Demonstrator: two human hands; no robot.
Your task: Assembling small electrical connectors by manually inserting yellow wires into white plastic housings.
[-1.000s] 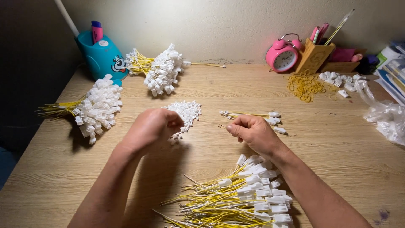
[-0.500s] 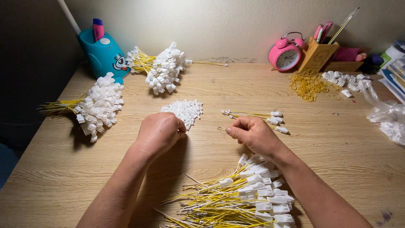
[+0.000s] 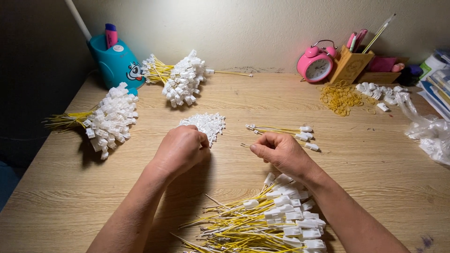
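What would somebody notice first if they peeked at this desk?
Probably the two hands in the middle of the wooden desk: the left hand curled beside a small pile of white connectors, the right hand pinching a thin yellow wire. Next, the loose heap of yellow wires with white plugs right in front, and the bright pink alarm clock at the back wall.

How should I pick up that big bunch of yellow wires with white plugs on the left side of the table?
Probably best to grip the bundle around its yellow wire stems, coming from above on the left. The stems lie flat, gathered narrow and pointing left, so one hand can close round them. The white plug end fans out wide and lumpy, harder to hold. The left hand is nearest.
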